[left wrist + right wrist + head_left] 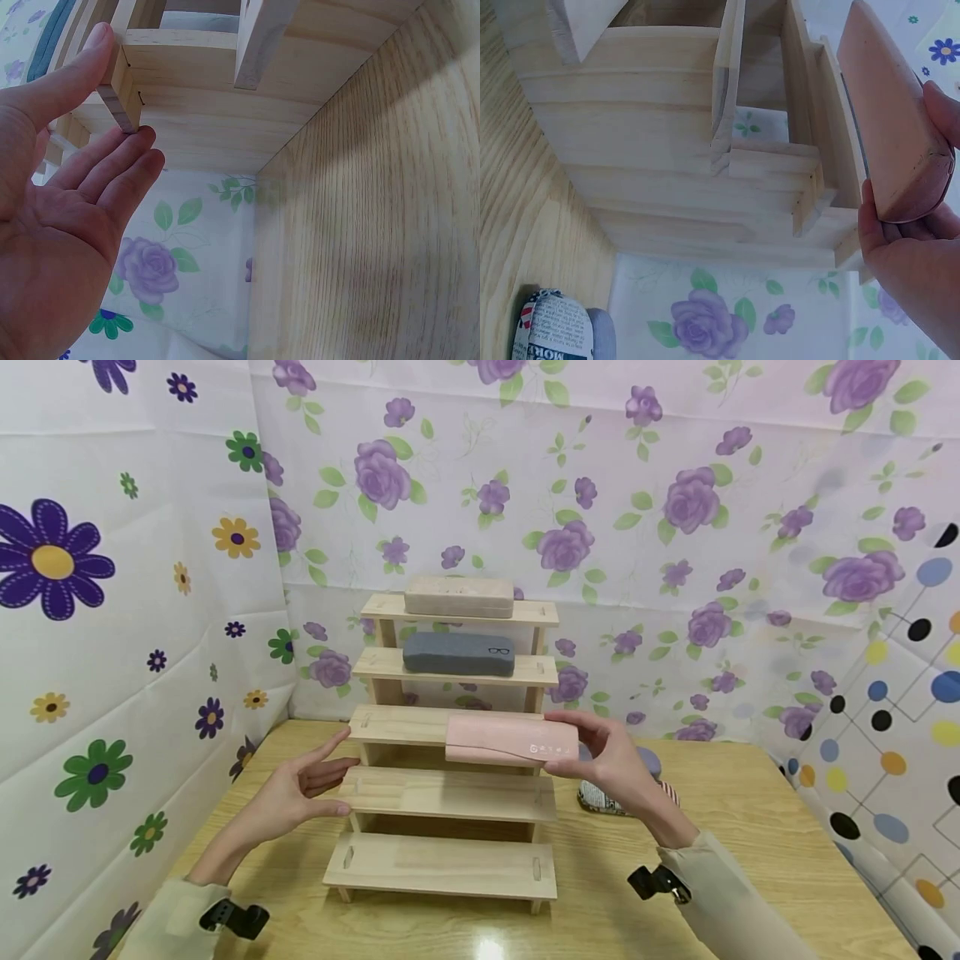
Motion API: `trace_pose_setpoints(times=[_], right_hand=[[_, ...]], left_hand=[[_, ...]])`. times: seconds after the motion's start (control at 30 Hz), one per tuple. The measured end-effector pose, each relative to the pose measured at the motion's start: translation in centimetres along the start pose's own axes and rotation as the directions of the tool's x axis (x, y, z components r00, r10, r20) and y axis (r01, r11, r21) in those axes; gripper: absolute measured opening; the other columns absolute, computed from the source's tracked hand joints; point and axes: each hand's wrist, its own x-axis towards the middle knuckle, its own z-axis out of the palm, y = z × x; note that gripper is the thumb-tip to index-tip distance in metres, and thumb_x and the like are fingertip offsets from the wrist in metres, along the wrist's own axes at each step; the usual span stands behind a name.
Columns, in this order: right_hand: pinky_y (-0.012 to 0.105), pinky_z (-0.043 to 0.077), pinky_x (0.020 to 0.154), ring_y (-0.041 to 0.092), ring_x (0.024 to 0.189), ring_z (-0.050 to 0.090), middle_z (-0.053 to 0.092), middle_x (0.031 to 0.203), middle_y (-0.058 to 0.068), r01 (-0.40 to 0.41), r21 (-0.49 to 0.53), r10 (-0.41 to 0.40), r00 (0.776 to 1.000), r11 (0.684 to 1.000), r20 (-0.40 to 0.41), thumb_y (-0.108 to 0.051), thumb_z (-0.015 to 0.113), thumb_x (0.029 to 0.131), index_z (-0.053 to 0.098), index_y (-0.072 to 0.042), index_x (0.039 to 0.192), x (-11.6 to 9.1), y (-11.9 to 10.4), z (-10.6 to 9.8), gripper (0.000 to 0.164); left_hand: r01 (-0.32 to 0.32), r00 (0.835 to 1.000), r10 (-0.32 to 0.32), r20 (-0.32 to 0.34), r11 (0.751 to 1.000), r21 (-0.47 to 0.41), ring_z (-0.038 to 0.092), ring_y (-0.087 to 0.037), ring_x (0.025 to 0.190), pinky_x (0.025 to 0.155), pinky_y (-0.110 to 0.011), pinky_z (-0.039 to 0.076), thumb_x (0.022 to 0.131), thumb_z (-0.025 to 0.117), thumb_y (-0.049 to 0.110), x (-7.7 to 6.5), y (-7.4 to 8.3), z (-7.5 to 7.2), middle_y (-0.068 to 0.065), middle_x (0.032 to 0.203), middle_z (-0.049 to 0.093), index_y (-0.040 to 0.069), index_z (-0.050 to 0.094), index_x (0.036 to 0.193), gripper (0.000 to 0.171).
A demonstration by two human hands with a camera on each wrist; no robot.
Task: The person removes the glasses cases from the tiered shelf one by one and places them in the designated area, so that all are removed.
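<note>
A pink glasses case [513, 739] is gripped at its right end by my right hand [611, 760], thumb on one side and fingers on the other. It sits over the right part of the middle tier of a stepped wooden rack [438, 864]; in the right wrist view the case [889, 112] is tilted. My left hand [300, 789] is spread at the rack's left side, its thumb and fingertips touching the end of a shelf board [120, 94]. A beige glasses case [459, 599] lies on the top tier, a blue-grey glasses case [450, 654] on the tier below.
Behind my right hand, on the wooden table [720, 835], lie a newspaper-print case [600, 799] and a grey-purple one [649, 762], both partly hidden. Flowered cloth [480, 527] hangs behind the rack; other patterned cloths close both sides.
</note>
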Motion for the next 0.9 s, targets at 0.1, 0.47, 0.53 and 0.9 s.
trace_pose_setpoints(times=[0.1, 0.47, 0.53, 0.9], right_hand=[[0.03, 0.058, 0.096, 0.024, 0.131, 0.059, 0.061, 0.145, 0.01, -0.006, -0.006, 0.006, 1.0, 1.0, -0.009, -0.009, 0.088, 0.087, 0.061, -0.008, 0.147, -0.5, 0.0, -0.3, 0.066], [0.029, 0.058, 0.093, 0.024, 0.124, 0.062, 0.062, 0.142, 0.015, 0.029, -0.035, -0.03, 0.999, 0.999, -0.035, -0.002, 0.086, 0.087, 0.063, -0.006, 0.145, -2.3, 0.6, -2.1, 0.063], [0.028, 0.058, 0.093, 0.024, 0.124, 0.063, 0.062, 0.142, 0.015, 0.017, -0.045, -0.019, 0.999, 0.999, -0.034, -0.002, 0.085, 0.087, 0.063, -0.007, 0.145, -2.8, 0.7, -2.5, 0.063], [0.028, 0.058, 0.091, 0.023, 0.12, 0.064, 0.061, 0.142, 0.015, 0.0, -0.089, -0.002, 0.999, 0.996, -0.032, -0.001, 0.085, 0.088, 0.062, -0.007, 0.146, -5.3, 0.9, -4.6, 0.063]], left_hand=[[0.0, 1.0, 0.0, 0.002, 1.0, -0.002, 0.049, -0.035, 0.14, 0.107, -0.033, 0.051, 0.087, 0.087, 0.003, 0.0, 0.0, 0.0, -0.031, 0.154, 0.047, 0.023, 0.024, 0.17, 0.106], [-0.003, 1.0, 0.003, -0.002, 1.0, 0.001, 0.05, -0.035, 0.14, 0.107, -0.033, 0.051, 0.087, 0.087, 0.003, 0.0, 0.1, 0.0, -0.03, 0.153, 0.048, 0.023, 0.024, 0.17, 0.107], [-0.005, 1.0, 0.005, -0.004, 1.0, 0.002, 0.05, -0.035, 0.14, 0.108, -0.033, 0.05, 0.086, 0.087, 0.003, 0.1, 0.1, 0.0, -0.031, 0.153, 0.048, 0.022, 0.024, 0.17, 0.107], [0.002, 1.0, -0.002, -0.003, 1.0, -0.004, 0.048, -0.039, 0.14, 0.106, -0.031, 0.052, 0.086, 0.087, 0.002, 0.0, 0.1, 0.1, -0.031, 0.153, 0.048, 0.022, 0.024, 0.17, 0.108]])
